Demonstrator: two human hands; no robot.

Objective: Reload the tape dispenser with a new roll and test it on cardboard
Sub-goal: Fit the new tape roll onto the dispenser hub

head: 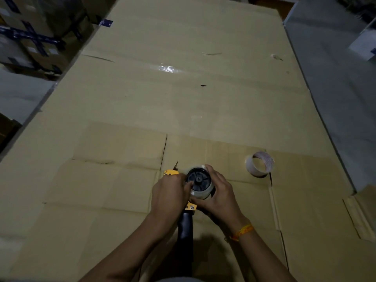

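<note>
A yellow tape dispenser [191,206] with a black handle lies on the flattened cardboard [142,102] near the front edge. A clear tape roll [205,193] sits on its black spool hub. My left hand [169,193] grips the yellow frame, with its thumb touching the hub. My right hand [220,190] wraps around the roll from the right. A nearly bare tape core [260,164] lies on the cardboard to the right, apart from both hands.
Stacked boxes with blue tape [34,35] stand at the far left. A grey surface [335,78] runs along the right side. A glossy strip of clear tape [168,68] is stuck on the cardboard farther away.
</note>
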